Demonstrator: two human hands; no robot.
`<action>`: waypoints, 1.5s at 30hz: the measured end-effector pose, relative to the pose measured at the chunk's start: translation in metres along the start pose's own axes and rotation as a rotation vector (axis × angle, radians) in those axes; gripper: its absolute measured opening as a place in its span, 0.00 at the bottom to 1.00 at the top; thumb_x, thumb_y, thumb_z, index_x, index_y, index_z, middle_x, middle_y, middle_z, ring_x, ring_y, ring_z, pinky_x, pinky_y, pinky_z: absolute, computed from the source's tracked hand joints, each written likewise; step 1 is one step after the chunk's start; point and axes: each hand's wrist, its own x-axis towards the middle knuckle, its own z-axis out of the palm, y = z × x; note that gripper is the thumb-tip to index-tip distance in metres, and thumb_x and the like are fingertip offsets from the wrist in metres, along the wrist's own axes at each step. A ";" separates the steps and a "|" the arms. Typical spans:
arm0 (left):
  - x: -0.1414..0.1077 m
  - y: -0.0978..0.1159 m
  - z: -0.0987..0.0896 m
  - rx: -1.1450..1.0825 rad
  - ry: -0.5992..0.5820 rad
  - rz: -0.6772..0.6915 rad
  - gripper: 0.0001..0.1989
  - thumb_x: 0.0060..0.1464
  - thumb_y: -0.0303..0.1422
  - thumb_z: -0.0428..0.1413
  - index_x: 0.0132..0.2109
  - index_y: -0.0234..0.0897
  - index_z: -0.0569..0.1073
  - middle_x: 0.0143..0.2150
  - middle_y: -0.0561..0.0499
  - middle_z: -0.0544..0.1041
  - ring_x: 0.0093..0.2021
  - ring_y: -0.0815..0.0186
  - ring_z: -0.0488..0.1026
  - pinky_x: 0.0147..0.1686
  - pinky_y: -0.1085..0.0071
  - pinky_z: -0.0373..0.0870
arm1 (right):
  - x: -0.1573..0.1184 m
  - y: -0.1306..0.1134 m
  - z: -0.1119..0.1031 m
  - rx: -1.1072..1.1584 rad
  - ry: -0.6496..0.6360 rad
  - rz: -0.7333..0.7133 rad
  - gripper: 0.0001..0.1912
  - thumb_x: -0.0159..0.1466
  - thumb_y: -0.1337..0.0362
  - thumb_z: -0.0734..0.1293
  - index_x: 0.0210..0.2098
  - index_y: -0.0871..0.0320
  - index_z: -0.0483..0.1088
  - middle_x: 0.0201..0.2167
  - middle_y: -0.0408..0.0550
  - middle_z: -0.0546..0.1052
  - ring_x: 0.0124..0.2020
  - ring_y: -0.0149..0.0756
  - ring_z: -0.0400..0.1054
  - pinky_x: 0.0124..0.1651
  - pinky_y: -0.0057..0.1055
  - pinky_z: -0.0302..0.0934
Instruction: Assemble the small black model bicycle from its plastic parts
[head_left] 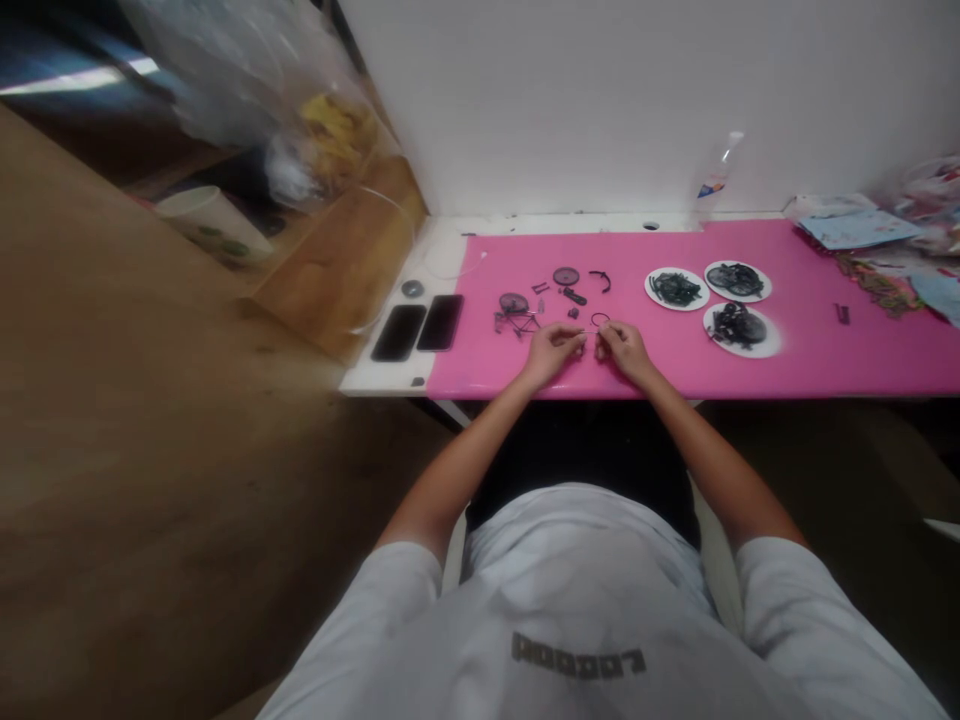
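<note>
My left hand (553,352) and my right hand (624,350) are close together above the front of the pink mat, fingertips pinched. A thin, pale, wire-like piece (590,332) stretches between them; its exact kind is too small to tell. Just beyond my right fingertips lies a thin black ring (600,319). To the left is a small black model bicycle frame (521,322) with a spoked wheel (514,302) at it. Further back are another dark wheel (566,276), a curved black part (602,279) and a short dark part (574,296).
White plates (772,340) of black parts stand to the right on the pink mat (810,370). Two phones (440,323) lie at the left edge. A clear bottle (718,170) is by the wall, and papers (855,228) and bags pile up at far right.
</note>
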 end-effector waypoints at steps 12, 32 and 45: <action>0.002 -0.002 -0.002 0.028 0.074 0.053 0.19 0.53 0.38 0.76 0.45 0.33 0.80 0.31 0.51 0.80 0.27 0.70 0.75 0.31 0.72 0.73 | -0.002 -0.006 0.000 -0.018 -0.020 0.028 0.37 0.70 0.28 0.66 0.25 0.54 0.73 0.18 0.44 0.71 0.22 0.35 0.68 0.29 0.32 0.63; 0.006 -0.006 -0.007 0.045 0.173 0.135 0.19 0.53 0.40 0.75 0.46 0.33 0.82 0.39 0.45 0.84 0.26 0.70 0.75 0.25 0.73 0.73 | 0.003 0.006 0.002 -0.157 0.140 -0.055 0.23 0.66 0.44 0.74 0.47 0.56 0.84 0.35 0.47 0.79 0.31 0.35 0.66 0.36 0.32 0.68; -0.002 -0.002 -0.002 0.103 -0.050 0.035 0.25 0.51 0.46 0.77 0.48 0.30 0.85 0.39 0.43 0.86 0.28 0.69 0.78 0.30 0.72 0.77 | 0.005 0.008 0.000 -0.141 0.094 -0.080 0.22 0.69 0.41 0.71 0.41 0.54 0.80 0.41 0.50 0.83 0.43 0.43 0.75 0.45 0.36 0.71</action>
